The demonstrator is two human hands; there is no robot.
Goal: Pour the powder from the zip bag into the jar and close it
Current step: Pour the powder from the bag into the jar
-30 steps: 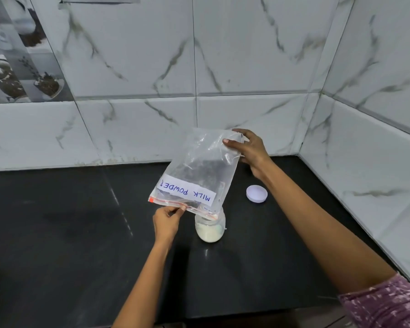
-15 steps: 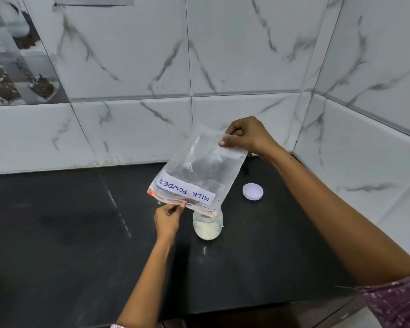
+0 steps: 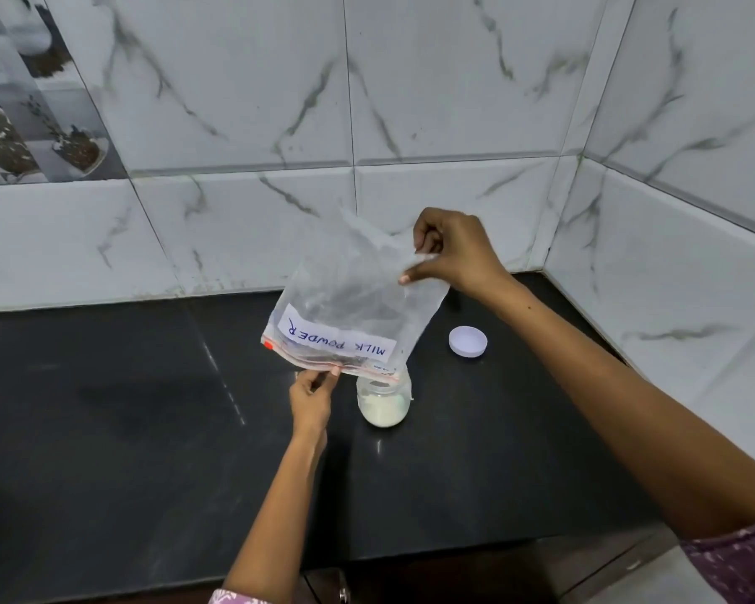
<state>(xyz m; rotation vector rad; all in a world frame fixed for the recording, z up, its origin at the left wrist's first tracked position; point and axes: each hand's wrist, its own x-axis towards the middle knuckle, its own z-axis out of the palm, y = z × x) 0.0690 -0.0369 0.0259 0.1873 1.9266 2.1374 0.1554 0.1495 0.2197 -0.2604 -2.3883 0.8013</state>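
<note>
Two hands on the upturned zip bag (image 3: pixel 349 298), pour seemingly near its end: bag looks empty. Left hand (image 3: pixel 310 398) pinches the mouth edge; mouth corner sits over the jar (image 3: pixel 383 401) on the black counter (image 3: pixel 105 407), powder low inside. Right hand (image 3: pixel 452 252) pinches the raised bottom. White lid (image 3: pixel 467 340) lies apart, right. Next: shake out, set bag aside, cap jar
</note>
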